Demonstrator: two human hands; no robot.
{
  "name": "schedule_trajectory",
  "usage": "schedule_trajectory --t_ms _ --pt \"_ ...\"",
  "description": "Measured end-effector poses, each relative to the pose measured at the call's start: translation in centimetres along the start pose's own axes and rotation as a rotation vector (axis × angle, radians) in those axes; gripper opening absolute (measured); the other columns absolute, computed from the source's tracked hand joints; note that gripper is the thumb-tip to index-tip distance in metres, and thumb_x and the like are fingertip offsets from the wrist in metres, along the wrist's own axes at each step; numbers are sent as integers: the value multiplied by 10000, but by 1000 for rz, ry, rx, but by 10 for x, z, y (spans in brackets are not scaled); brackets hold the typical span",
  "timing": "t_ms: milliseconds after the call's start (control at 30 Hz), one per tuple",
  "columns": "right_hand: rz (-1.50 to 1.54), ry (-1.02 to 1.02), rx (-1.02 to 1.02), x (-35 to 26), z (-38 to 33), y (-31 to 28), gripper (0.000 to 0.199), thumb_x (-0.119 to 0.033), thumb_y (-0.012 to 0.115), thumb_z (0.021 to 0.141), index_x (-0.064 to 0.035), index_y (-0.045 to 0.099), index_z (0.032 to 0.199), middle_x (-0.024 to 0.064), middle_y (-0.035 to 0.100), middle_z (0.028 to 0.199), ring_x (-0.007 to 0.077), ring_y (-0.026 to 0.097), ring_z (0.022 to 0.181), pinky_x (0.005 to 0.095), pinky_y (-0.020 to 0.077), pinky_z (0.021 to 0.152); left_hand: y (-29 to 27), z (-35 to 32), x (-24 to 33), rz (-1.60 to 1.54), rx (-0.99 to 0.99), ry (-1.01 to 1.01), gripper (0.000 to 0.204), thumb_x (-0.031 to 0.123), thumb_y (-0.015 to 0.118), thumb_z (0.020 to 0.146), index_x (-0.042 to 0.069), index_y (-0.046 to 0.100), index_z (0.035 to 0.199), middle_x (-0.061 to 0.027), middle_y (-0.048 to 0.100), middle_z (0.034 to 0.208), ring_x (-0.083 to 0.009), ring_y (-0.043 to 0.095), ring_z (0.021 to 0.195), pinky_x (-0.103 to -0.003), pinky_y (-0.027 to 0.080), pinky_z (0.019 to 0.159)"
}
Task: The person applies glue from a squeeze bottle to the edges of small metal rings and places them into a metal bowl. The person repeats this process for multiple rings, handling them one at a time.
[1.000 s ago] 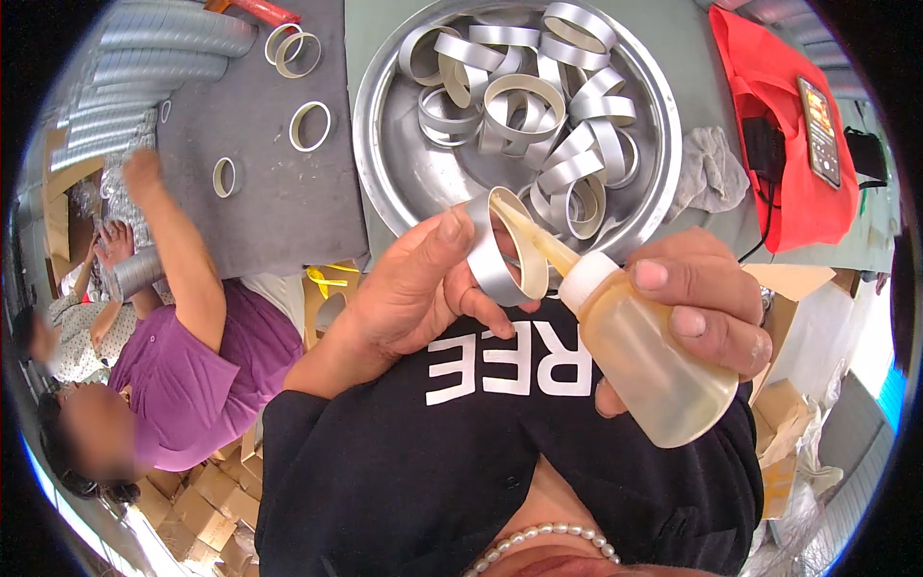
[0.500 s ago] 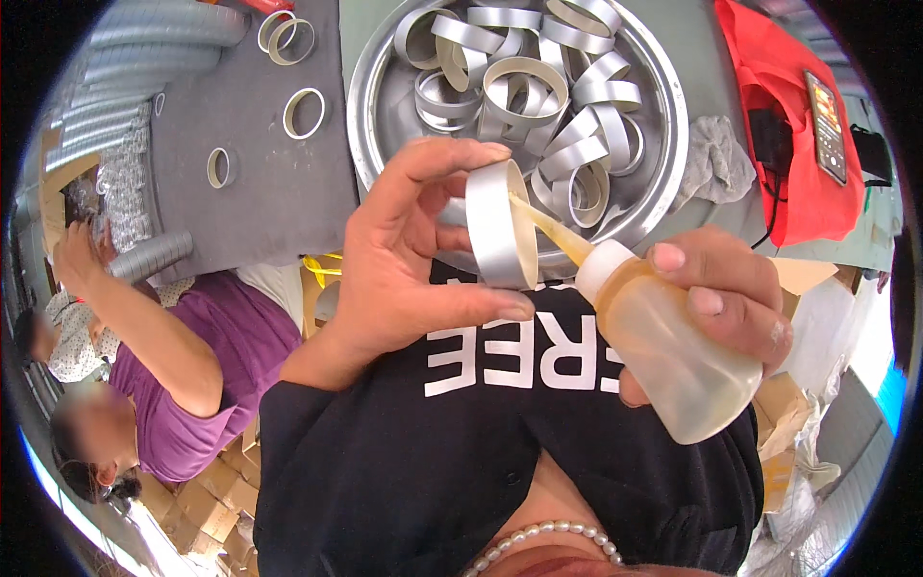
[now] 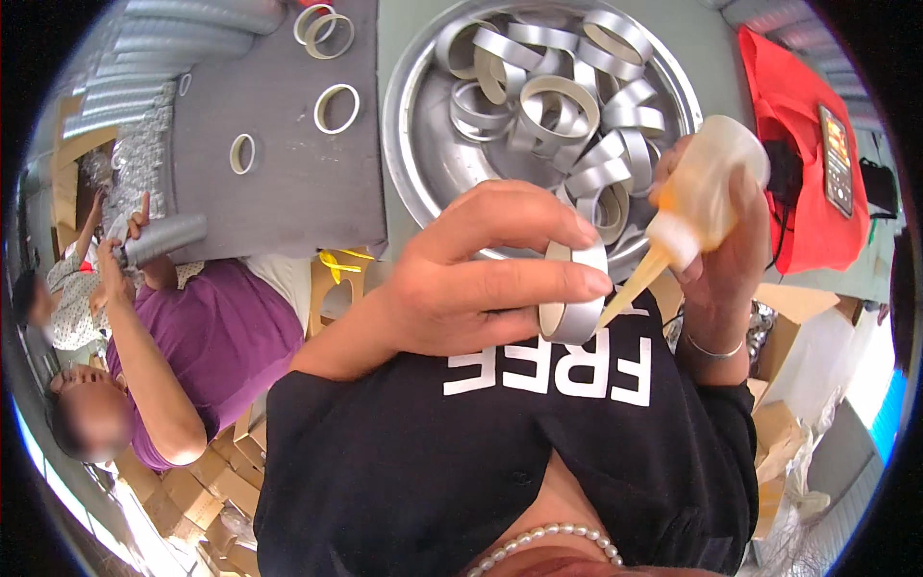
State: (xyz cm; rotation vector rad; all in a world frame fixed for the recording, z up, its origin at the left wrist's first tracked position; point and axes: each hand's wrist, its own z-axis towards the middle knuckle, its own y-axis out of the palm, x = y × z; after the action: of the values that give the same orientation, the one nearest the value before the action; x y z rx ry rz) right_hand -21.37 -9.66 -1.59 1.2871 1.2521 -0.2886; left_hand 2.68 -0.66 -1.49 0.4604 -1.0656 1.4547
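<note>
Between the fingers of my left hand (image 3: 481, 274) is a silver ring (image 3: 583, 313) with a pale inner face, held in front of my chest. My right hand (image 3: 735, 236) grips a translucent squeeze bottle (image 3: 719, 168) with amber liquid in it. Tipped over, the bottle points its long yellowish nozzle (image 3: 639, 284) down and to the left. The nozzle tip is at the ring's right edge; whether it touches is hard to tell. Just beyond both hands stands a round metal tray (image 3: 409, 144) with several similar silver rings (image 3: 558, 108) piled in it.
Several loose rings (image 3: 336, 109) lie on the grey mat (image 3: 279, 183) at the left. A red bag (image 3: 803, 173) with a phone (image 3: 836, 159) on it lies at the right. At far left a person in purple (image 3: 226, 332) handles a grey roll (image 3: 171, 238). Cardboard boxes (image 3: 197, 490) stand below.
The bottle has swung from nozzle-up to nozzle-down, its tip leaving the ring's inside for its edge. My left hand has turned the ring and moved right. The view has shifted slightly.
</note>
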Motion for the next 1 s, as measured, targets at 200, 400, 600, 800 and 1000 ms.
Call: schedule_trajectory --t_ms 200,400,600,800,1000 --pt "448 -166 75 8 15 -31 538 -453 435 960 57 542 1092 202 657 926 74 429 398 177 336 339 -54 -49 -18 383 441 -546 722 211 839 600 57 569 1252 -118 537 1182 -217 556 1047 -344 520 780" --pt "445 -184 128 6 18 -38 538 -442 445 960 71 543 1085 218 658 929 70 437 408 182 357 356 -113 -97 -72 1297 521 -674 603 177 785 695 50 569 1243 -102 540 1171 -176 550 1013 -278 505 760" --pt "363 -206 125 11 19 -37 568 -470 446 956 60 496 1154 206 587 1057 78 470 435 189 387 378 -28 18 -34 352 197 -407 393 -5 719 732 57 652 1114 -95 608 1105 -141 604 835 -269 517 672" --pt "350 -254 95 8 11 -39 555 -459 456 956 60 479 1151 208 583 1058 79 494 455 189 395 382 8 38 -59 374 -48 -211 376 -9 694 774 73 647 1138 -49 641 909 -134 594 684 -212 478 537" --pt "376 -292 149 9 12 -42 538 -447 467 954 55 477 1145 214 599 1034 81 493 450 178 390 385 -2 53 -57 -348 133 -774 350 106 629 897 -43 559 1206 -45 611 877 -53 520 597 -184 422 459"
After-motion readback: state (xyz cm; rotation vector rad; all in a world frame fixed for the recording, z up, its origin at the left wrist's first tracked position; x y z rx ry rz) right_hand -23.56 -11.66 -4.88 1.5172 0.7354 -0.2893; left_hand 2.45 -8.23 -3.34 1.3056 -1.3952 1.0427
